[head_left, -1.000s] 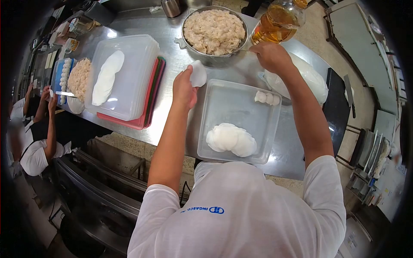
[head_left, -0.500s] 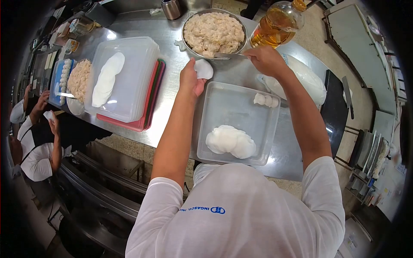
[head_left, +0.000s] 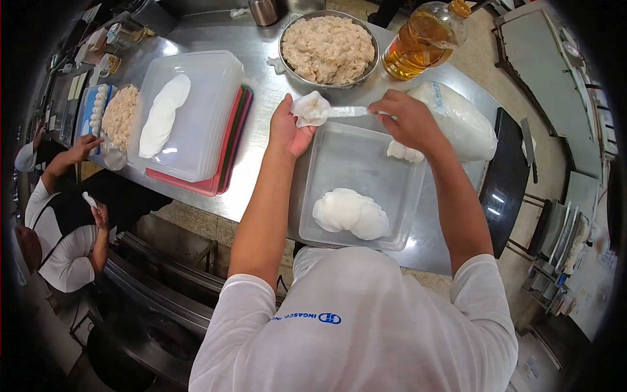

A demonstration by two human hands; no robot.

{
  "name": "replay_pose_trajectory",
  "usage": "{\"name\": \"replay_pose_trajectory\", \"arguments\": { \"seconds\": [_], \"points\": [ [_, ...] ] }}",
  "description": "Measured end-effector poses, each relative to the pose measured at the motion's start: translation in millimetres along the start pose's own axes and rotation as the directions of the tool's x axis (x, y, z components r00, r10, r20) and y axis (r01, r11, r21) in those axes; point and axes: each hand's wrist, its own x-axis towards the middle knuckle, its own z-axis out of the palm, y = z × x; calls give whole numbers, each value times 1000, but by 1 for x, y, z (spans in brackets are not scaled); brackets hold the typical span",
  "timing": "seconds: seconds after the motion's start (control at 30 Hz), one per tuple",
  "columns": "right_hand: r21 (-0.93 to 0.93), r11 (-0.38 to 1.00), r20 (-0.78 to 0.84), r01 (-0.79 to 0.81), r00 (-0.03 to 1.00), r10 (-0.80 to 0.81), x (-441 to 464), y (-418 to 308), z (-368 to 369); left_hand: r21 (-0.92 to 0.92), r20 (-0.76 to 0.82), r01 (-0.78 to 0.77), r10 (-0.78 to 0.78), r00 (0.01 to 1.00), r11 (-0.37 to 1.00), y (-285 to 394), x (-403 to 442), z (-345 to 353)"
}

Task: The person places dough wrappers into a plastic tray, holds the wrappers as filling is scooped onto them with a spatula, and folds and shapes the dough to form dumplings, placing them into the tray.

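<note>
My left hand (head_left: 292, 132) cups a round white dumpling wrapper (head_left: 317, 103) with a smear of filling on it. In my right hand (head_left: 410, 119) is a flat spatula (head_left: 351, 112), its blade reaching to the wrapper's right edge. Beyond them stands a metal bowl (head_left: 336, 85) heaped with pale, chunky filling (head_left: 328, 49). Just below my hands lies a clear plastic tray (head_left: 363, 157). It holds a fanned pile of wrappers (head_left: 351, 214) near its front and a few small folded dumplings (head_left: 405, 153) at the right, partly behind my right wrist.
An oil bottle (head_left: 422, 42) and a filled plastic bag (head_left: 457, 124) stand at right, beside a black board (head_left: 506, 176) with a knife (head_left: 530, 150). At left are stacked lidded containers (head_left: 202, 117) bearing wrappers, more filling (head_left: 121, 114), and a co-worker (head_left: 72, 248).
My right hand has brought the spatula from the bowl's rim down to the wrapper, where filling now shows. My left hand stays nearly in place. The co-worker's hands have shifted.
</note>
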Motion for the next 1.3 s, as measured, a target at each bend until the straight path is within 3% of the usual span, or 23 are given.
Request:
{"name": "replay_pose_trajectory", "arguments": {
  "seconds": [0.03, 0.13, 0.23, 0.27, 0.37, 0.47, 0.57, 0.67, 0.77, 0.87, 0.97, 1.17, 1.3],
  "points": [
    [-38, 999, 21, 29, 999, -28, 2, -1, 3, -20, 31, 37, -36, 999, 999, 1, 0, 1],
    [-164, 982, -62, 88, 993, -100, 11, 3, -7, -46, -100, -106, 101, 990, 993, -4, 0, 6],
    [-353, 932, -80, -86, 995, 61, 31, 5, -30, 9, -254, -234, 228, 940, 972, -4, 3, 10],
    [-383, 914, -25, -137, 990, 138, 39, 2, -41, 14, -216, -220, 218, 952, 975, -4, 7, 7],
    [-504, 863, 76, -26, 994, 74, 61, 20, -36, 23, -137, -184, 186, 973, 983, -2, 17, -7],
    [-351, 934, 76, 66, 996, -42, 70, 28, -41, 23, -150, -172, 173, 973, 985, -2, 18, -5],
    [-397, 918, 37, -6, 999, 22, 73, 20, -48, 33, -155, -166, 169, 973, 986, -3, 15, -6],
    [-438, 896, 99, -73, 987, 129, 74, 18, -42, 26, -102, -134, 136, 985, 991, -4, 21, -10],
    [-381, 924, 86, 28, 996, 6, 72, 21, -36, 38, -132, -129, 133, 982, 991, -5, 22, -5],
    [-358, 933, 48, -43, 997, 65, 74, 11, -42, 31, -141, -113, 117, 983, 993, -7, 18, 1],
    [-341, 940, -30, 30, 999, -43, 69, 22, -20, 40, -106, -97, 101, 989, 995, -6, 23, -5],
    [-281, 960, 78, -10, 996, 33, 63, 35, -24, 76, -85, -91, 98, 992, 993, -5, 16, -1],
    [-29, 995, -33, 100, 994, -101, 55, 45, -30, 50, -61, -57, 60, 996, 997, -4, 13, -2]
  ]
}}
